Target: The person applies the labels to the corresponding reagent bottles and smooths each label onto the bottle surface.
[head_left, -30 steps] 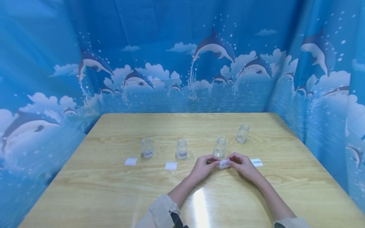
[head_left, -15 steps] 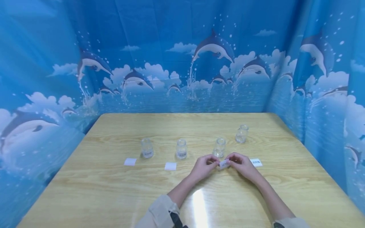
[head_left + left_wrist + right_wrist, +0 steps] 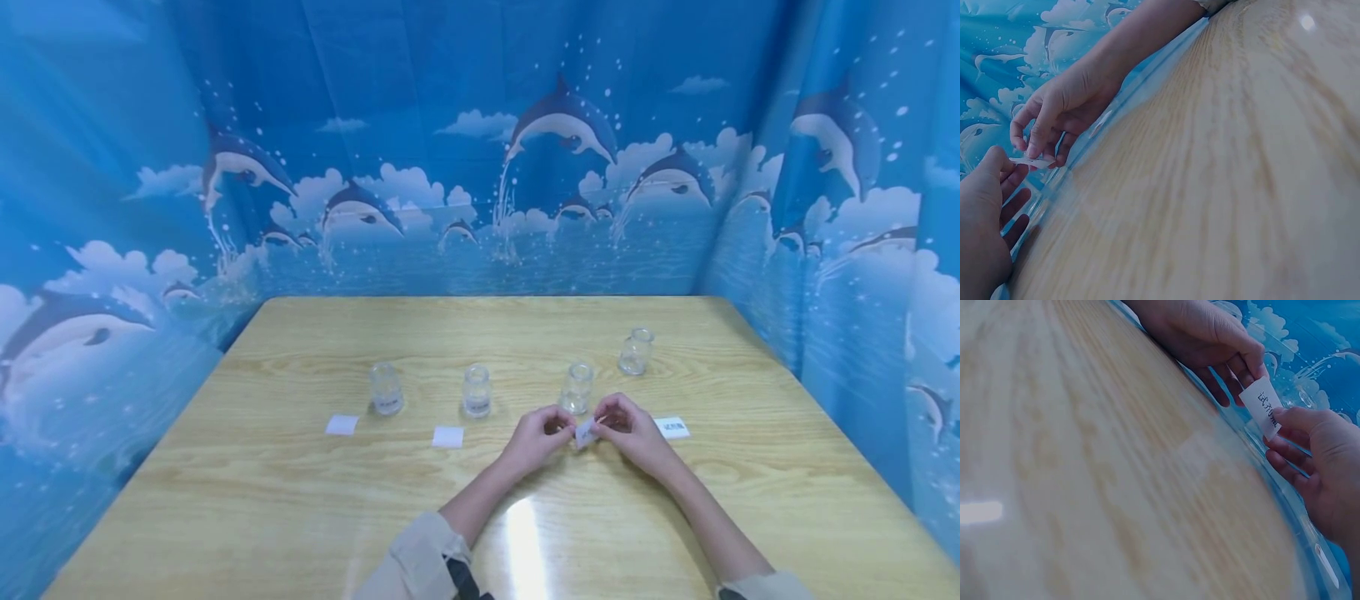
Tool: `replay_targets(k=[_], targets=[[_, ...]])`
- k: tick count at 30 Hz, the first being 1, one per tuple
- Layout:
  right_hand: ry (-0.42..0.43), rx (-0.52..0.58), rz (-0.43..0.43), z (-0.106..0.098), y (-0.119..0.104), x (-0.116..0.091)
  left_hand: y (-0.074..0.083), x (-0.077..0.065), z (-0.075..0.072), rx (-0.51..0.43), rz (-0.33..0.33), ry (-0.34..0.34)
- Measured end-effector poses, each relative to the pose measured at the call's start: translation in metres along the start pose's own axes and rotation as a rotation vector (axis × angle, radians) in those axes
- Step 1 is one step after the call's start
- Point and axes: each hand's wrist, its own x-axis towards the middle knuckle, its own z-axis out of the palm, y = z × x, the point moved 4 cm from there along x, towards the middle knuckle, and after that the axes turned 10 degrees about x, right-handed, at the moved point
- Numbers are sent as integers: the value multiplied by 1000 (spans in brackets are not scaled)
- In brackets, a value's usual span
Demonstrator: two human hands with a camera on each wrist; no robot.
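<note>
A small white paper label (image 3: 585,432) with dark handwriting is held between both hands, tilted, just in front of a clear glass bottle (image 3: 577,389). My left hand (image 3: 537,437) pinches its left end between thumb and fingertip. At the other end, my right hand (image 3: 637,435) pinches it, the thumb lying over part of the writing on the label (image 3: 1263,407) in the right wrist view. Edge-on in the left wrist view, the label (image 3: 1034,163) looks thin and slightly bent; whether it has separate layers cannot be told.
Two bottles with dark writing low on them, a left one (image 3: 386,390) and a middle one (image 3: 476,392), stand upright. Another bottle (image 3: 636,352) stands farther back. Blank white slips (image 3: 342,425) lie at left; a written slip (image 3: 672,428) lies beside my right hand.
The label has turned to a steeper tilt, and less of its writing faces the head camera. My right hand has risen slightly; the left hand has hardly moved.
</note>
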Motion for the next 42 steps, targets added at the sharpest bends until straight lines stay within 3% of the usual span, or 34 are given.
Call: replay_targets(k=[4,12,18,20,25,36,42], targets=[[-48,-10,-4,4,1,-2,1,-2,0,-14,-8,-22],[-131,25,124,11,-5,-3,6,-3,0,-32,-9,-81],[-152,23,120,11,-5,-3,12,-5,-1,-20,3,-81],[-144,16,112,9,2,-3,2,-2,3,-31,6,-76],[-103,2,88,6,3,-3,1,-1,2,-73,-3,-31],[-85,61,28,3,0,-2,-2,0,-3,-69,-102,57],[-62,23,12,1,0,-1,-3,1,-4,-94,-84,95]])
